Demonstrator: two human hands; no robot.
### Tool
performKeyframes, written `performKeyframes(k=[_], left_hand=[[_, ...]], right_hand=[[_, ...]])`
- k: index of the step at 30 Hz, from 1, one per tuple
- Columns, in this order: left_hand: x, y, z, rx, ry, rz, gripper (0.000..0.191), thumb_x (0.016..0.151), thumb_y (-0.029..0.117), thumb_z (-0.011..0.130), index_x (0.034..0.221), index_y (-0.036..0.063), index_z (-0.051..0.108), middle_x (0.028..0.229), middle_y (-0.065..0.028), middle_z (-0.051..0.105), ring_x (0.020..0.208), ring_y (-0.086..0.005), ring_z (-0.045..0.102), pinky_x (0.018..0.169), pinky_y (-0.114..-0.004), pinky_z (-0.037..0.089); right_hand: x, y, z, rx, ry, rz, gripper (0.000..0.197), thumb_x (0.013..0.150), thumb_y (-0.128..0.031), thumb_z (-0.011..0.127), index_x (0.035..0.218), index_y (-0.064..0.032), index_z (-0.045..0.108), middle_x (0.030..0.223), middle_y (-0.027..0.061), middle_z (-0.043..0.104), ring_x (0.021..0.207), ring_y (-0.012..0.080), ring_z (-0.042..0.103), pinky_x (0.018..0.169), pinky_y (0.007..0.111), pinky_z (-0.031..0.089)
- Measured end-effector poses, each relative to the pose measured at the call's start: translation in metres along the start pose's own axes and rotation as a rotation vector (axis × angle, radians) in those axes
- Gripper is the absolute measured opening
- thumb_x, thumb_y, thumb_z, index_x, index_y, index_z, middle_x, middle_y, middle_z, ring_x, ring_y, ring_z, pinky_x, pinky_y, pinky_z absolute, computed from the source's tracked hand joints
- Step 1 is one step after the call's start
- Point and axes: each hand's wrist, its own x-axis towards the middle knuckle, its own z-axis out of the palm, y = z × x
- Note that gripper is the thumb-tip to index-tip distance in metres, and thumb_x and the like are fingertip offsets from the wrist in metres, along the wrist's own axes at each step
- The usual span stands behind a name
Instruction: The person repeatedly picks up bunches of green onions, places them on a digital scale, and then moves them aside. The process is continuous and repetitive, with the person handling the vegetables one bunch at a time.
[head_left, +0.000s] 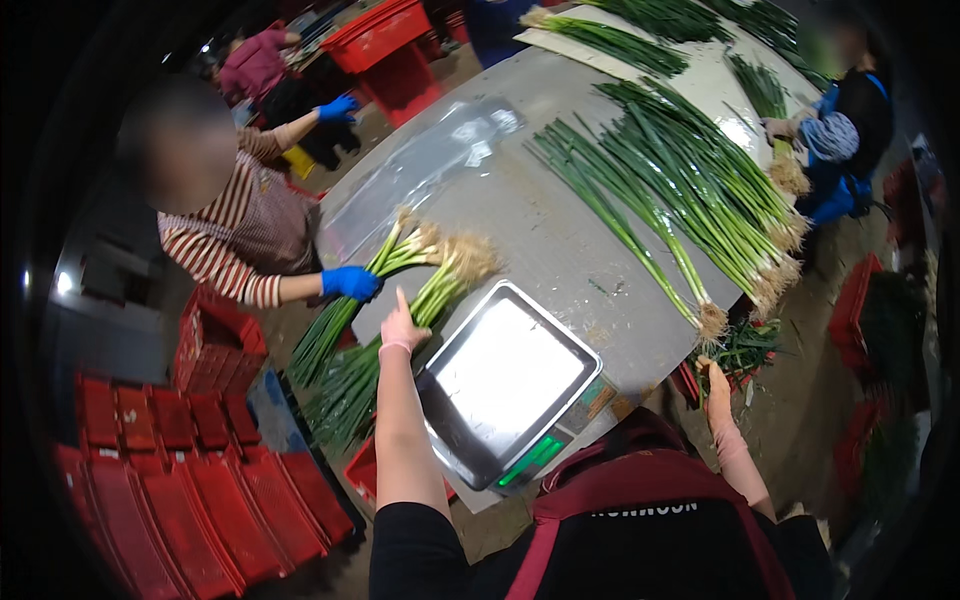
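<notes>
My left hand (403, 327) lies against a bunch of green onions (436, 294), index finger and thumb spread apart. The bunch's roots rest on the metal table (525, 217) and its leaves hang past the edge. Just left of it, a co-worker's blue-gloved hand (351, 283) grips another green onion bunch (390, 255). My right hand (718, 390) is low beyond the table's right edge, by loose green leaves (746, 349) in a red crate; its curled fingers are partly hidden. In front of me, between my arms, stands a digital scale (517, 367) with a bare, shiny pan.
A large row of green onions (697, 180) covers the table's right side. Clear plastic bags (427, 172) lie at the far left. Another co-worker (840, 142) holds a bunch at the right. Stacked red crates (195, 502) stand on the floor at lower left.
</notes>
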Motion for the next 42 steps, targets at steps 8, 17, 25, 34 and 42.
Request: performKeyframes(k=[8, 17, 25, 34, 42], left_hand=[[0.000, 0.020, 0.032, 0.015, -0.050, -0.212, 0.117, 0.067, 0.042, 0.076, 0.146, 0.0108, -0.005, 0.149, -0.0203, 0.016, 0.137, -0.0331, 0.017, 0.107, -0.046, 0.023], [-0.114, 0.016, -0.006, -0.477, 0.615, -0.005, 0.093, 0.072, 0.016, 0.071, 0.142, -0.0023, 0.015, 0.148, -0.0222, 0.015, 0.137, -0.0346, 0.016, 0.113, -0.040, 0.014], [-0.243, -0.002, 0.047, -0.630, 0.610, -0.438, 0.081, 0.078, 0.017, 0.065, 0.144, 0.0053, 0.019, 0.148, -0.0169, 0.010, 0.135, -0.0315, 0.018, 0.109, -0.043, 0.023], [-0.351, 0.019, 0.094, -0.069, 0.671, -0.428, 0.065, 0.082, 0.032, 0.068, 0.129, -0.0037, 0.041, 0.125, -0.0238, 0.045, 0.118, -0.0373, 0.042, 0.099, -0.043, 0.038], [-0.349, 0.008, 0.088, -0.348, 0.667, -0.488, 0.064, 0.080, 0.011, 0.069, 0.132, -0.0055, 0.036, 0.128, -0.0233, 0.041, 0.116, -0.0336, 0.044, 0.099, -0.042, 0.037]], right_hand=[[-0.023, -0.011, -0.021, -0.438, 0.075, -0.096, 0.038, 0.095, -0.032, 0.045, 0.113, -0.0012, 0.059, 0.113, 0.0075, 0.059, 0.107, 0.0173, 0.053, 0.095, 0.029, 0.036], [0.092, 0.005, 0.024, -1.124, 0.019, -0.522, 0.064, 0.073, -0.023, 0.065, 0.129, -0.0038, 0.041, 0.130, 0.0169, 0.044, 0.121, 0.0331, 0.040, 0.100, 0.043, 0.033], [0.162, -0.022, 0.064, -1.628, 0.007, -0.152, 0.077, 0.070, -0.010, 0.062, 0.139, -0.0047, 0.029, 0.126, 0.0195, 0.047, 0.109, 0.0313, 0.053, 0.087, 0.039, 0.045], [0.206, -0.054, 0.021, -1.530, -0.071, -0.291, 0.070, 0.068, -0.011, 0.061, 0.134, -0.0073, 0.037, 0.098, 0.0166, 0.060, 0.081, 0.0289, 0.063, 0.068, 0.039, 0.050], [0.261, -0.065, -0.024, -1.693, 0.235, -0.127, 0.111, 0.055, -0.034, 0.080, 0.142, -0.0057, 0.018, 0.129, 0.0168, 0.041, 0.120, 0.0280, 0.040, 0.098, 0.039, 0.036]])
